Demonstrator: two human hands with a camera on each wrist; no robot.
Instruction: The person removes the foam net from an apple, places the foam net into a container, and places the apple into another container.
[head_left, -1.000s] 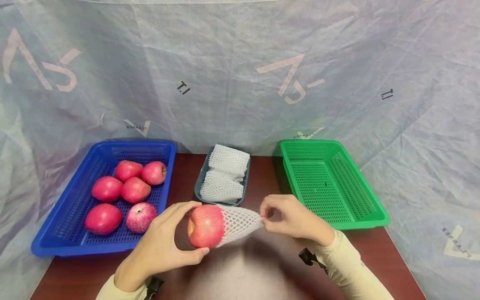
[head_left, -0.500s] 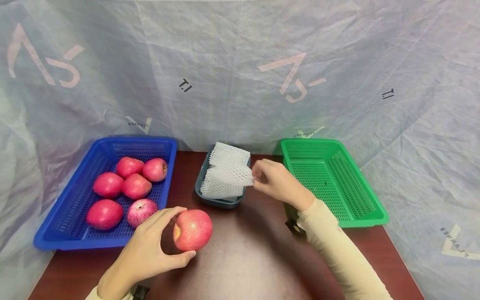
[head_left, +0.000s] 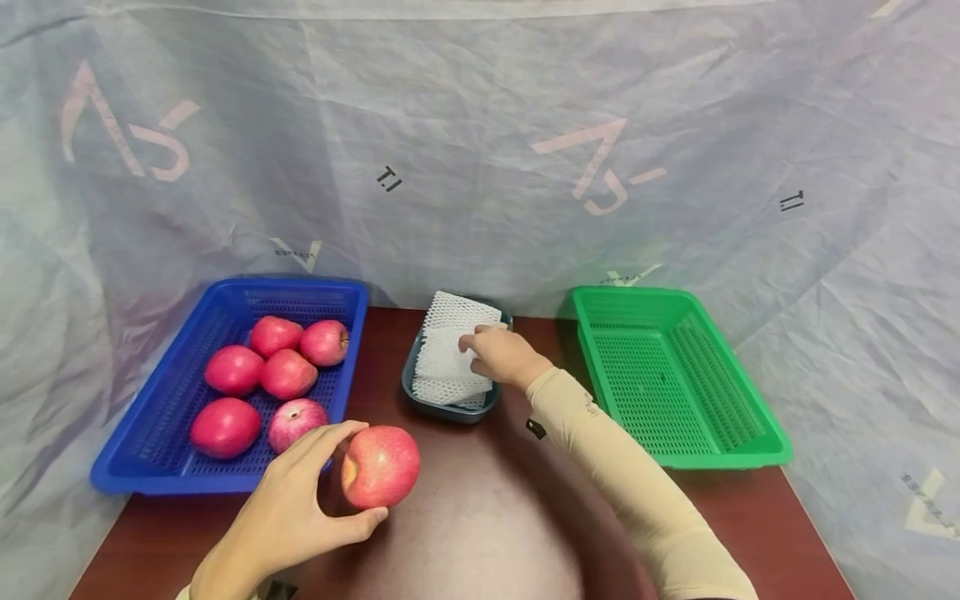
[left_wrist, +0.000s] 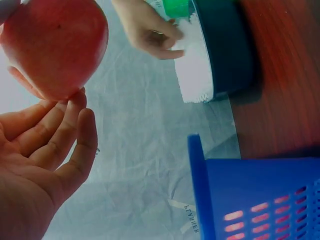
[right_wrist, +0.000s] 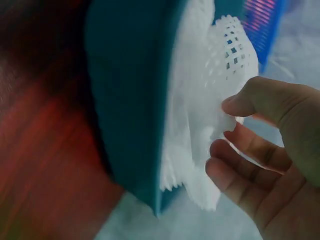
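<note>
In the head view my left hand (head_left: 273,512) holds a red apple (head_left: 384,468) between thumb and fingers, above the front of the table. The left wrist view shows that apple (left_wrist: 55,47) up close, bare of any net. At the middle back, white foam fruit nets (head_left: 448,354) lie in a small dark teal tray (head_left: 444,413). Over them is my right hand (head_left: 506,357), its thumb and fingers parted. In the right wrist view the fingertips are right beside a foam net (right_wrist: 197,115), and none of them pinches it.
On the left a blue basket (head_left: 105,477) contains several red apples (head_left: 288,373). A green basket (head_left: 720,461) stands on the right of the dark red tabletop (head_left: 480,500). Grey printed sheeting (head_left: 465,167) hangs behind and at both sides.
My right hand has drawn the foam net off the apple, carried it back to the tray and let it go onto the others. My left hand has moved slightly left, still holding the apple.
</note>
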